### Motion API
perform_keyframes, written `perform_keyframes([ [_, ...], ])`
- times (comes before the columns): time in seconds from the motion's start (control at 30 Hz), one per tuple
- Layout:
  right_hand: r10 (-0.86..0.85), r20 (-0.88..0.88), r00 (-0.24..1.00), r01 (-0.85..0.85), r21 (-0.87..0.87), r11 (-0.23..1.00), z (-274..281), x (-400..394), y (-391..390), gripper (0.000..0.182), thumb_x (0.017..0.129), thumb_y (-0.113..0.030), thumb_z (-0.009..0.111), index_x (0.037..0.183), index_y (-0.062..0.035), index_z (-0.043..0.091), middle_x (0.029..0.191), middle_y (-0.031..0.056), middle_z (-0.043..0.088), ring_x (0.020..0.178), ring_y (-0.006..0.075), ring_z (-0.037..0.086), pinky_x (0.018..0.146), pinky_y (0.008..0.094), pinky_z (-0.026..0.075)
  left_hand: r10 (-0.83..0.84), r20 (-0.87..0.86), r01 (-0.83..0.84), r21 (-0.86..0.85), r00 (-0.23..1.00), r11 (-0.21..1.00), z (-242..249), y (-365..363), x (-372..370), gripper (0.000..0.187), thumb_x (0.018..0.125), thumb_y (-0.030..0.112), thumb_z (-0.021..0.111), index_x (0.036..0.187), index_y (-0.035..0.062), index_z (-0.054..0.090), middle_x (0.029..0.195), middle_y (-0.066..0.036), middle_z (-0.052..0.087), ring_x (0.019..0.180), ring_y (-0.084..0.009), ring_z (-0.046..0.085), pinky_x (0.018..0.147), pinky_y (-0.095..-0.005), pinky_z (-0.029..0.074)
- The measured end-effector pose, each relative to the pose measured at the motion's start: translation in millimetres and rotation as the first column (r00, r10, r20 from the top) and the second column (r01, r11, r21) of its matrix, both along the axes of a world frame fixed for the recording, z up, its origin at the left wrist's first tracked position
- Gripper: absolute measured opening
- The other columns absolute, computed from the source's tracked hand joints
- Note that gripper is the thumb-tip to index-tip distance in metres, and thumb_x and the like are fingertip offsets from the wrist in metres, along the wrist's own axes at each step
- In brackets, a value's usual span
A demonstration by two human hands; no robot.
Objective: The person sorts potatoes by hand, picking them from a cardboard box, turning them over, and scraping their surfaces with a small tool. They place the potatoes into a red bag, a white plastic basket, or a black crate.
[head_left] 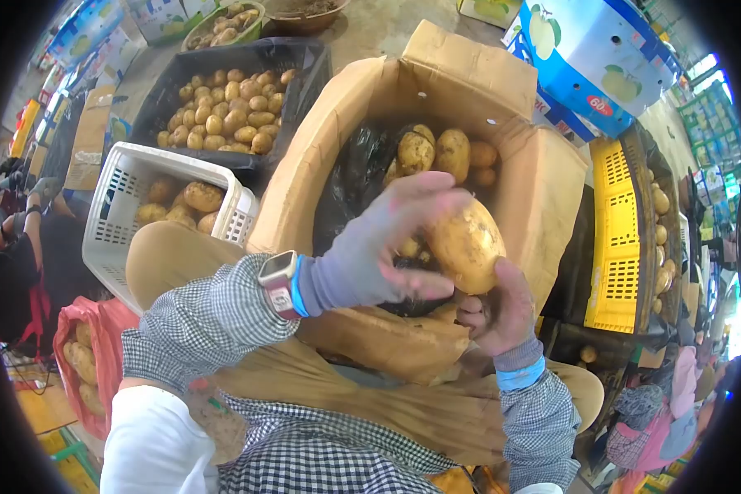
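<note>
A large yellow potato point(469, 247) is held above the open cardboard box point(313, 148) between my knees. My right hand point(502, 309) grips it from the lower right, thumb along its side and fingers curled beneath. From the left, my left hand point(379, 239), in a grey glove, reaches over the box with thumb and fingers spread apart; its blurred fingertips overlap the potato's upper left edge. Inside the box, lined with black plastic point(362, 160), lie several more potatoes point(451, 155), partly hidden by my left hand.
A black-lined crate point(158, 111) of small potatoes and a white plastic crate point(103, 218) with larger ones stand left. A red mesh sack point(99, 317) holds potatoes at lower left. Right of the box are a yellow crate point(613, 288) and blue-white cartons point(584, 49). Other people are at both edges.
</note>
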State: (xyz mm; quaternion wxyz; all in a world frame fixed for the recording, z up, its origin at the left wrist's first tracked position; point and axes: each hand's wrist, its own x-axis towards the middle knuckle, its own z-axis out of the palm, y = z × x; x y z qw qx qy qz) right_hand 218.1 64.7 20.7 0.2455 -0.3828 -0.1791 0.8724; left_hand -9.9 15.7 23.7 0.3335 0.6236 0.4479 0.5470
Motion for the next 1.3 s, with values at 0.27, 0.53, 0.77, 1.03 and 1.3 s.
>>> perform_keyframes([
  [0.27, 0.061, -0.068, 0.996, -0.076, -0.237, 0.968, 1, -17, -2, 0.056, 0.087, -0.049, 0.057, 0.126, -0.0093, 0.051, 0.105, 0.0126, 0.06, 0.055, 0.0085, 0.037, 0.044, 0.0173, 0.03, -0.075, 0.429, 0.151, -0.147, 0.9, 0.977, -15, 3, -6, 0.023, 0.091, 0.016, 0.064, 0.106, -0.0001, 0.059, 0.126, -0.009, 0.052, 0.107, -0.0154, 0.057, 0.092, -0.0296, 0.047],
  [0.53, 0.067, -0.212, 0.975, -0.12, -0.248, 0.961, 5, -17, 1, 0.063, 0.088, -0.057, 0.048, 0.129, -0.0095, 0.049, 0.101, 0.0159, 0.06, 0.054, 0.0103, 0.038, 0.04, 0.0184, 0.028, 0.006, 0.501, 0.056, -0.109, 0.866, 0.992, -9, 5, 6, 0.04, 0.08, 0.013, 0.077, 0.115, 0.0044, 0.059, 0.125, -0.007, 0.052, 0.115, -0.0191, 0.052, 0.099, -0.0326, 0.042],
  [0.77, 0.101, -0.29, 0.952, -0.172, -0.229, 0.958, 1, -19, -7, 0.061, 0.088, -0.056, 0.044, 0.126, -0.0079, 0.05, 0.097, 0.0135, 0.058, 0.052, 0.0116, 0.037, 0.039, 0.0195, 0.026, 0.045, 0.032, -0.047, 0.06, 0.998, 0.997, -3, 0, -9, 0.026, 0.086, 0.018, 0.07, 0.108, 0.0079, 0.062, 0.114, -0.009, 0.058, 0.111, -0.0212, 0.053, 0.096, -0.0324, 0.041],
  [1.03, -0.025, 0.086, 0.996, 0.016, 0.11, 0.994, 2, -23, -16, 0.059, 0.088, -0.052, 0.045, 0.121, -0.0042, 0.052, 0.095, 0.0106, 0.06, 0.059, 0.0132, 0.045, 0.043, 0.0214, 0.035, 0.101, 0.292, -0.089, -0.054, 0.951, 0.995, 3, 2, -4, 0.026, 0.089, 0.018, 0.067, 0.109, 0.0038, 0.059, 0.111, -0.006, 0.059, 0.105, -0.0138, 0.054, 0.091, -0.0284, 0.044],
  [1.3, 0.038, 0.328, 0.944, -0.193, 0.454, 0.87, 0, -9, -20, 0.056, 0.085, -0.048, 0.05, 0.117, -0.0027, 0.055, 0.089, 0.0076, 0.06, 0.069, 0.0142, 0.054, 0.052, 0.0245, 0.044, 0.146, 0.545, 0.099, -0.395, 0.826, 0.914, -9, 3, -10, 0.027, 0.09, 0.02, 0.066, 0.106, -0.0008, 0.059, 0.101, -0.005, 0.063, 0.09, -0.0121, 0.06, 0.083, -0.0266, 0.05],
])
